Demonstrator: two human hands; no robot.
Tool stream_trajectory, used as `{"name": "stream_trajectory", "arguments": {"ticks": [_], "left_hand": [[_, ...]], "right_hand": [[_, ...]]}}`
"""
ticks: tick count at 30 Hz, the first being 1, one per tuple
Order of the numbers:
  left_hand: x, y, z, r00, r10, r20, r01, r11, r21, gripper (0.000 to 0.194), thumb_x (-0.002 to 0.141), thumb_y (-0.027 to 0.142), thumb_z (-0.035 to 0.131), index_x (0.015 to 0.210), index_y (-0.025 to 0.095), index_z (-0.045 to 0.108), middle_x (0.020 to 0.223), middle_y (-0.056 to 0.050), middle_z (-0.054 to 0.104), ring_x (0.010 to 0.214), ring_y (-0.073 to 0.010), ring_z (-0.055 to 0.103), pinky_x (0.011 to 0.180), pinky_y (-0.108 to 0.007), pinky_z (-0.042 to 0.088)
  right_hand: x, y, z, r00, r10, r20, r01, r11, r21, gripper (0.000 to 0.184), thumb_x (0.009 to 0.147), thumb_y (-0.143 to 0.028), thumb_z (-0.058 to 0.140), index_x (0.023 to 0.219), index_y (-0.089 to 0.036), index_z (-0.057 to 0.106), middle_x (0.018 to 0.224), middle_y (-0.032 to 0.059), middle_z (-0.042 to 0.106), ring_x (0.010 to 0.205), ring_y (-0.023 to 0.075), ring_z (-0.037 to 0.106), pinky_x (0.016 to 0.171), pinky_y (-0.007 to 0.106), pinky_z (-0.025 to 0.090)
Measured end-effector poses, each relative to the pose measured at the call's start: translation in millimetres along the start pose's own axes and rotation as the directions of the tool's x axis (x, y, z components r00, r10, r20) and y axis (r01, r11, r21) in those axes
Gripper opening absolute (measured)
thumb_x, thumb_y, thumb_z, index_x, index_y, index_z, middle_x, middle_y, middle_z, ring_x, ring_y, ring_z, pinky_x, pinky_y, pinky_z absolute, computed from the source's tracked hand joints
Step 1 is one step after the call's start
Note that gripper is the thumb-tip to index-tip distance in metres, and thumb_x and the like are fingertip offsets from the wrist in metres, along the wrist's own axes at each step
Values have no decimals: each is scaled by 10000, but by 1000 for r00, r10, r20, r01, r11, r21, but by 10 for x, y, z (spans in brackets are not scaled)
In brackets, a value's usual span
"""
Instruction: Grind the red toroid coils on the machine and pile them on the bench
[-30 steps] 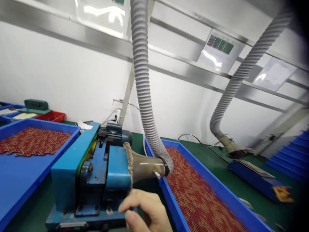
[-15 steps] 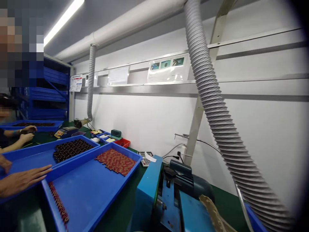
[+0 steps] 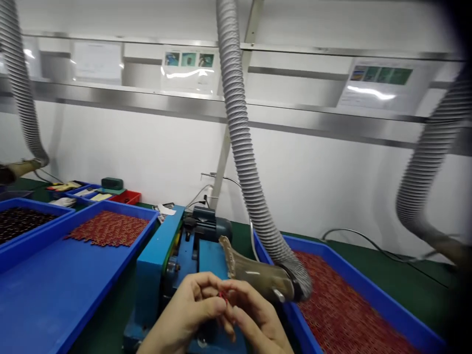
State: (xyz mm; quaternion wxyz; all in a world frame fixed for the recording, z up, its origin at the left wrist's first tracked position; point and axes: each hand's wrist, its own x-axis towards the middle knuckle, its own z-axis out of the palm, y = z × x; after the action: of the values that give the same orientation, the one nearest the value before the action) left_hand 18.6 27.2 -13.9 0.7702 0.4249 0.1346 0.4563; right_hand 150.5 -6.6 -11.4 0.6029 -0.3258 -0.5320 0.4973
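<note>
My left hand [image 3: 186, 309] and my right hand [image 3: 256, 312] meet low in the middle of the head view, fingers curled and fingertips together. Between them shows a bit of a small red piece [image 3: 223, 296], mostly hidden by the fingers; both hands appear to pinch it. Just behind my hands stands a blue machine [image 3: 158, 246] with a dark motor [image 3: 206, 223]. A translucent suction nozzle [image 3: 263, 278] on a grey ribbed hose [image 3: 241, 128] points at the machine from the right.
On the right, a blue tray [image 3: 401, 312] holds many small red pieces [image 3: 342, 305]. Another blue tray [image 3: 47, 290] on the left has red ring-like pieces [image 3: 108, 228] at its far end. Beyond it lie dark pieces [image 3: 22, 221] and a red bin [image 3: 127, 197].
The view has swung right, bringing the machine to the middle and the right-hand tray into sight. My two hands now show together; the people's hands at the left edge are out of view.
</note>
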Motion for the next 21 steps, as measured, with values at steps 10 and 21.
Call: {"name": "stream_trajectory", "arguments": {"ticks": [10,21], "left_hand": [[-41,-39,18,996,-72,50,68,994,88,361,653,376,866,722,119,622,637,-57,751,589,-135,702,590,-198,509],[-97,19,146,996,24,-83,-14,993,114,365,631,364,877,721,134,608,609,2,713,582,-92,655,565,-164,453]], "right_hand": [[3,51,3,995,99,-26,-85,944,318,347,742,-415,829,661,-141,632,442,-62,475,367,51,390,402,169,317],[-92,-104,-53,996,6,-94,-13,998,-68,339,773,-507,769,733,-174,725,567,-7,582,529,112,514,541,209,407]]}}
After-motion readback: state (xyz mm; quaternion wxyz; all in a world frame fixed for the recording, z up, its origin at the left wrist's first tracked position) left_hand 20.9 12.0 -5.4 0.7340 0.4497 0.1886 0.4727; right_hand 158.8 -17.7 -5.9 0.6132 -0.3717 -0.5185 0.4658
